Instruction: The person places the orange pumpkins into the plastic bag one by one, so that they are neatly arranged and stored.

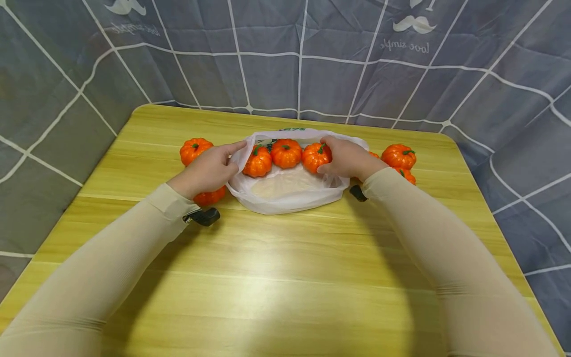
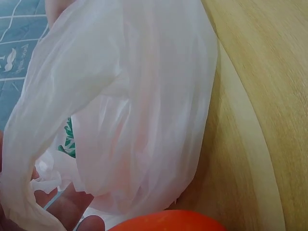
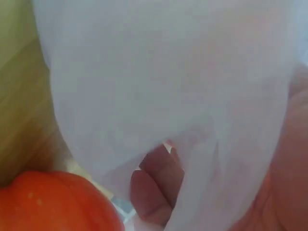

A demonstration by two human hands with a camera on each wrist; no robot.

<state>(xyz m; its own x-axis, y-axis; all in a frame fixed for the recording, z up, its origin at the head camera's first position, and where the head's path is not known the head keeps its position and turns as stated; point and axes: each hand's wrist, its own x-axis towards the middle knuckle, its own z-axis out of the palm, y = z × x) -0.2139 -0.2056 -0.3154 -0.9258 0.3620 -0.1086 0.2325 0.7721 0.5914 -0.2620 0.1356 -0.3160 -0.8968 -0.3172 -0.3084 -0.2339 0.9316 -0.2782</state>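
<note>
A white plastic bag (image 1: 276,204) lies on the table with its mouth spread wide. Inside it sit three small orange pumpkins with green stems: a left one (image 1: 257,161), a middle one (image 1: 286,153) and a right one (image 1: 315,157). My left hand (image 1: 209,168) grips the bag's left edge; in the left wrist view, its fingers (image 2: 70,207) show through the handle loop. My right hand (image 1: 345,157) holds the opposite edge, close against the right pumpkin. Through that side's loop, curled fingers (image 3: 159,185) appear in the right wrist view. Plastic hides part of both hands.
Left of the bag are an orange pumpkin (image 1: 195,149) and another (image 1: 209,197) partly under my wrist. Several more lie to the right, including one pumpkin (image 1: 399,156) near my sleeve. The wooden table (image 1: 267,277) meets grey checked cloth (image 1: 276,82) behind.
</note>
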